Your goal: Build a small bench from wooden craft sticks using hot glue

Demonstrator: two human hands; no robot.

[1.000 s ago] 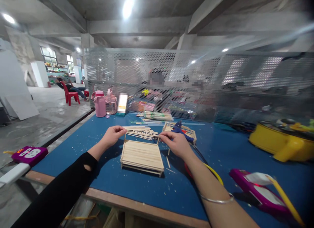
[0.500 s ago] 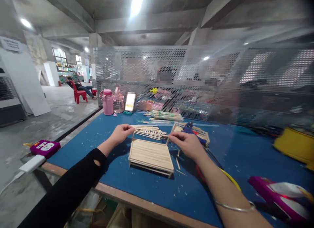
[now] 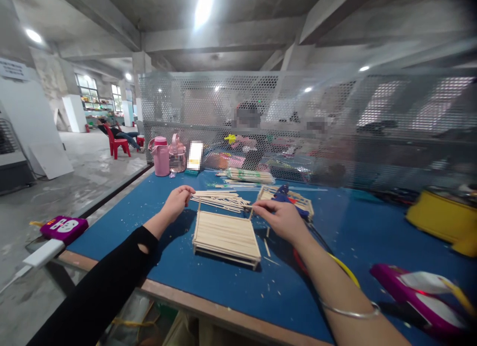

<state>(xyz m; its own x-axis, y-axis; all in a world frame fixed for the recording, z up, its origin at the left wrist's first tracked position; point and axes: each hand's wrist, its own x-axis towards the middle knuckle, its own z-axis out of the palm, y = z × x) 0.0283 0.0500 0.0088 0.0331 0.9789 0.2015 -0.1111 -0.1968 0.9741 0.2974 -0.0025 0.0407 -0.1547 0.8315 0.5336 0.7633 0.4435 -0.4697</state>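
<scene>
A small platform of pale wooden sticks (image 3: pixel 226 234) lies on the blue table, with thin upright posts at its two far corners. My right hand (image 3: pixel 281 217) is pinched on a short wooden stick (image 3: pixel 249 207) at the top of the right post. Left of the other post, my left hand (image 3: pixel 178 203) has its fingers closed near the loose sticks; whether something small is between them is hidden. Behind the platform lies a pile of loose wooden sticks (image 3: pixel 221 201). Beyond my right hand, a blue glue gun (image 3: pixel 283 194) rests on another stick frame (image 3: pixel 266 192).
At the back stand a pink thermos (image 3: pixel 161 157), a pink clear bottle (image 3: pixel 178 154) and a lit phone (image 3: pixel 195 156). A bag of sticks (image 3: pixel 249 175) lies by the perforated metal screen (image 3: pixel 208 102). Purple power strips (image 3: pixel 65 227) sit at both sides. A yellow container (image 3: pixel 436 216) stands right.
My left hand has drawn back a little to the left, away from the left post. My right hand stays at the right post. The whole view has shifted slightly.
</scene>
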